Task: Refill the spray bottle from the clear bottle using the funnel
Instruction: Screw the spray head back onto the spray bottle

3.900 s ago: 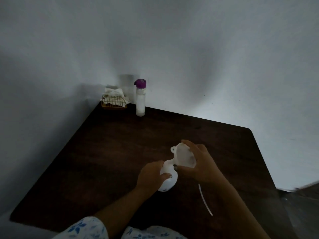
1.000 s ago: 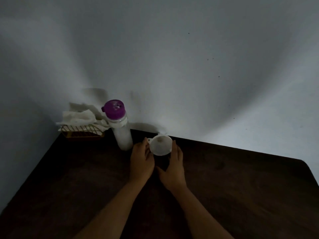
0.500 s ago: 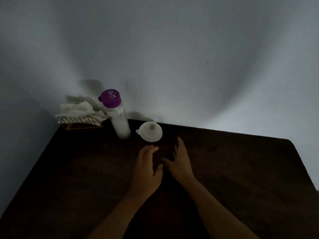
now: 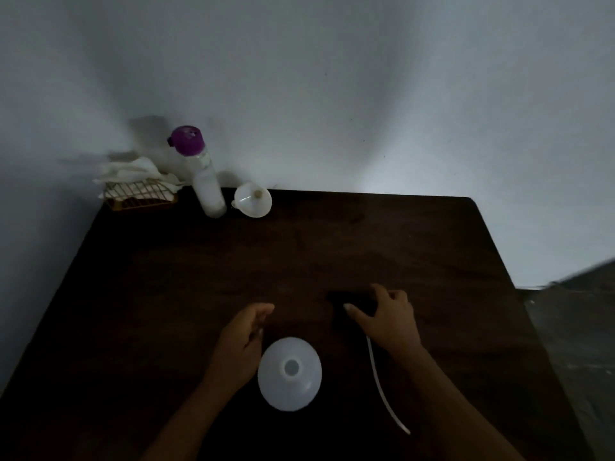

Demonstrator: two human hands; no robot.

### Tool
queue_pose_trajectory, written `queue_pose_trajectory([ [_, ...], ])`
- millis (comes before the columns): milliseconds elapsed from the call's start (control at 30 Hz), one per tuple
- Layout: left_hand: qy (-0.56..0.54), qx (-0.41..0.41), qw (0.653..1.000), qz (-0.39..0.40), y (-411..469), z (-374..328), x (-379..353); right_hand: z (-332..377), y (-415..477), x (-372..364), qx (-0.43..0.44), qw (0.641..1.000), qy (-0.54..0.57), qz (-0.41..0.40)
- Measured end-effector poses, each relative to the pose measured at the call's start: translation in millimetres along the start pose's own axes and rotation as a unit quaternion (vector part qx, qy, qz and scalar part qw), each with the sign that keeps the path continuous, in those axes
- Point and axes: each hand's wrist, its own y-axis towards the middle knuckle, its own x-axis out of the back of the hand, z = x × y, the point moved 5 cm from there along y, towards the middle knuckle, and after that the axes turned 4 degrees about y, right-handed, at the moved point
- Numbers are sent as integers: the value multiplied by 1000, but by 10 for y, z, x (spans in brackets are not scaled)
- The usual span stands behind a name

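Note:
The white spray bottle body [image 4: 289,372] stands upright near the table's front edge, its neck uncapped and facing up. My left hand [image 4: 243,341] hovers just left of it, fingers apart and holding nothing. My right hand [image 4: 386,319] is curled over the black spray head [image 4: 346,299], which lies on the table to the bottle's right. Its white dip tube [image 4: 382,387] trails back toward me. The white funnel [image 4: 253,199] rests at the far edge beside the clear bottle [image 4: 206,181], which has a purple cap.
A wire basket with white tissues [image 4: 139,191] sits in the far left corner against the wall. The dark wooden table [image 4: 332,247] ends at the right, where the floor shows. The light is dim.
Both hands have drawn back from the funnel at the far edge to the near side. The right hand has come down onto the spray head, and the left hand is now beside the spray bottle.

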Motion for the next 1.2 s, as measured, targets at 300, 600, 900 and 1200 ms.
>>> queue_pose_trajectory([
  [300, 20, 9, 995, 94, -471, -75, -92, 105, -20, -129, 34, 998, -53, 13],
  [600, 62, -41, 997, 33, -654, -175, -206, 299, -362, 266, 103, 974, 175, -102],
  [900, 46, -7, 999, 12, -644, -133, -230, 411, -693, 1087, 126, 839, 489, -202],
  [1200, 48, 11, 999, 9, -611, -113, -215, 503, -872, 1087, 148, 744, 636, -140],
])
